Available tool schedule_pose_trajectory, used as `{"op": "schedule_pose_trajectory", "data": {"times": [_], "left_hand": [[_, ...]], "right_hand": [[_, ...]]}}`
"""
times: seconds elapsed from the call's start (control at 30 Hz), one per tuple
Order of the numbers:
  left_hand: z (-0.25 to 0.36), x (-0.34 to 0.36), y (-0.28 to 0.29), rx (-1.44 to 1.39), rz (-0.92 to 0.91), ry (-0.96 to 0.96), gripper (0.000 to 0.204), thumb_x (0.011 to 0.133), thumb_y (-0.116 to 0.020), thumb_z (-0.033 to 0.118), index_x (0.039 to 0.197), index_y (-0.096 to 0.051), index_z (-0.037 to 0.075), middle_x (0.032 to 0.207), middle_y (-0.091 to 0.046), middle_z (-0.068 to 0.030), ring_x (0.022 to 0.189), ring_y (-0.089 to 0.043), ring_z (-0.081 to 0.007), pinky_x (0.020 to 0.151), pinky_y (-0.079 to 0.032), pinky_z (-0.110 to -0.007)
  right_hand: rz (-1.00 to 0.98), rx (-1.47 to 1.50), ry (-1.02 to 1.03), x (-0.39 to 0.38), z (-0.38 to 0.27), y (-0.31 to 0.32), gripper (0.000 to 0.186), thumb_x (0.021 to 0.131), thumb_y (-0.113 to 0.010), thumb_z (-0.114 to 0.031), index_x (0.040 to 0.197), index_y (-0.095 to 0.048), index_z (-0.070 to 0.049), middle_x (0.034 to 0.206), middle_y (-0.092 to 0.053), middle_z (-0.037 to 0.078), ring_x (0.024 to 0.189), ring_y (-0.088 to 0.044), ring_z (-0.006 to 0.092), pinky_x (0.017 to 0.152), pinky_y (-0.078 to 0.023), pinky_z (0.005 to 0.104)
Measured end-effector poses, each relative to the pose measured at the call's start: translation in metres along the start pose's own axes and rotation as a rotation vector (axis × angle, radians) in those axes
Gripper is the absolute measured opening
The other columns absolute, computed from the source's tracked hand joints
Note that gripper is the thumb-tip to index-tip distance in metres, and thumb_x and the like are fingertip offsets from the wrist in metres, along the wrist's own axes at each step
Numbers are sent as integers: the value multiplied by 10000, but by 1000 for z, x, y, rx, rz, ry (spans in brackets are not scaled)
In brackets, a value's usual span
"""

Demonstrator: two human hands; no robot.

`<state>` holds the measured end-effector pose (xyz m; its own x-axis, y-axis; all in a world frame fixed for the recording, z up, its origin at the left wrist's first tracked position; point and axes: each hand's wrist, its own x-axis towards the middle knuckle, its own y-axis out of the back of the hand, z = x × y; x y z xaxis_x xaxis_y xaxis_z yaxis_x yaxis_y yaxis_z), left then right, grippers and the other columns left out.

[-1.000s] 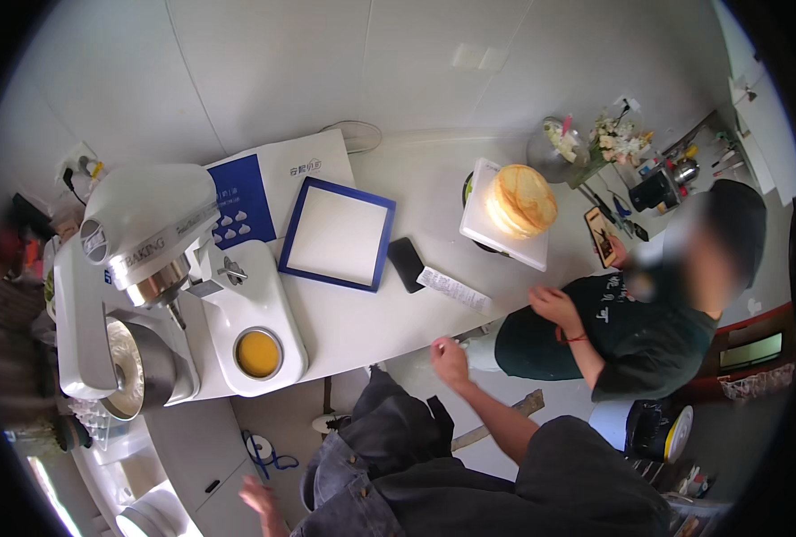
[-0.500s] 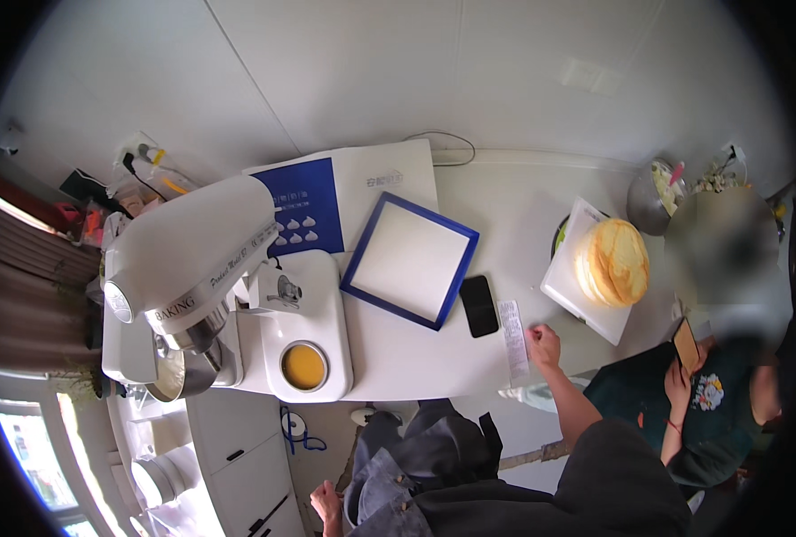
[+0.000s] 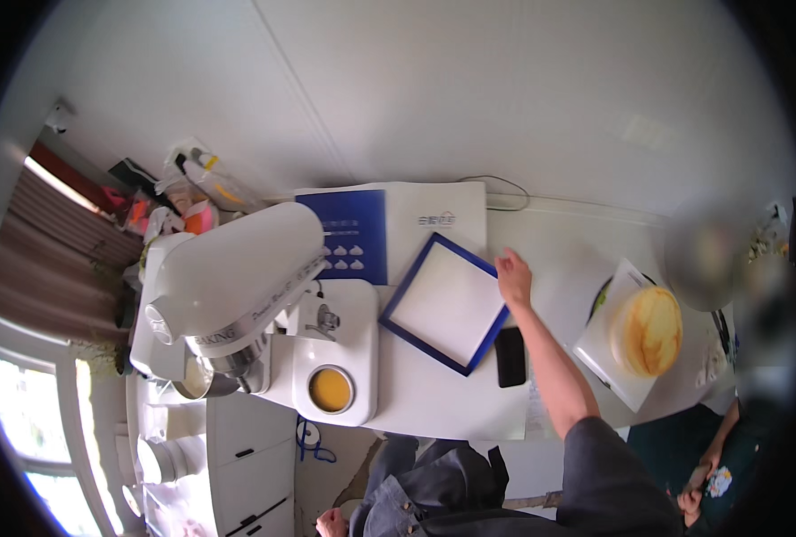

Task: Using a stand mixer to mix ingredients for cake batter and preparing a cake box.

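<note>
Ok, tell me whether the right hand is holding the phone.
No. The phone lies on the counter, while the right hand is farther up, by a corner of the blue frame.

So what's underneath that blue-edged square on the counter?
The blue-edged square overlaps the lower right of a blue-and-white sheet; the rest lies over the white counter. Anything else beneath its pale middle is covered. The right hand hides part of its right corner.

The square, blue-edged frame point(image 3: 424, 346), white within, lies flat and askew on the white counter point(image 3: 434, 398).
</note>
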<state>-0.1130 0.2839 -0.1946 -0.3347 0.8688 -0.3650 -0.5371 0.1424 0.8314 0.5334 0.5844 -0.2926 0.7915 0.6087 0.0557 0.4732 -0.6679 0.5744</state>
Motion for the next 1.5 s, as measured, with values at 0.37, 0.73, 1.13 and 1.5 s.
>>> {"op": "schedule_pose_trajectory", "data": {"times": [0.37, 0.73, 1.13, 1.5], "left_hand": [[-44, -66, 0, -16, 34, 297, 253, 901, -582, 183, 861, -658, -55, 747, -650, -228, 674, -578, -263, 677, -482, -428], [-11, -75, 13, -21, 0, 295, 216, 883, -577, 129, 931, -686, -52, 866, -697, -223, 885, -682, -377, 816, -535, -447], [-49, -52, 0, -99, -122, 202, 288, 921, -565, 243, 1095, -763, 128, 870, -753, -148, 901, -730, -349, 845, -563, -432], [-134, -63, 0, -284, -261, -73, 294, 912, -584, 213, 1110, -747, 70, 880, -754, -163, 876, -747, -315, 817, -569, -403]], "right_hand": [[-232, 484, -355, 73, -60, -51, 420, 831, -811, -246, 1145, -708, 11, 1050, -737, 102, 963, -654, 196, 869, -485, 344], [15, 696, 113, 97, -165, 24, 160, 888, -788, -197, 942, -724, -61, 850, -646, -48, 799, -530, 51, 744, -414, 228], [455, 537, 401, -90, -242, 255, 254, 978, -692, -206, 1081, -707, 25, 1065, -727, 72, 927, -645, 119, 856, -497, 247], [788, 47, 686, -333, -187, 465, 311, 992, -671, -212, 1144, -672, 60, 1154, -686, 136, 999, -645, 174, 908, -494, 271]]}}
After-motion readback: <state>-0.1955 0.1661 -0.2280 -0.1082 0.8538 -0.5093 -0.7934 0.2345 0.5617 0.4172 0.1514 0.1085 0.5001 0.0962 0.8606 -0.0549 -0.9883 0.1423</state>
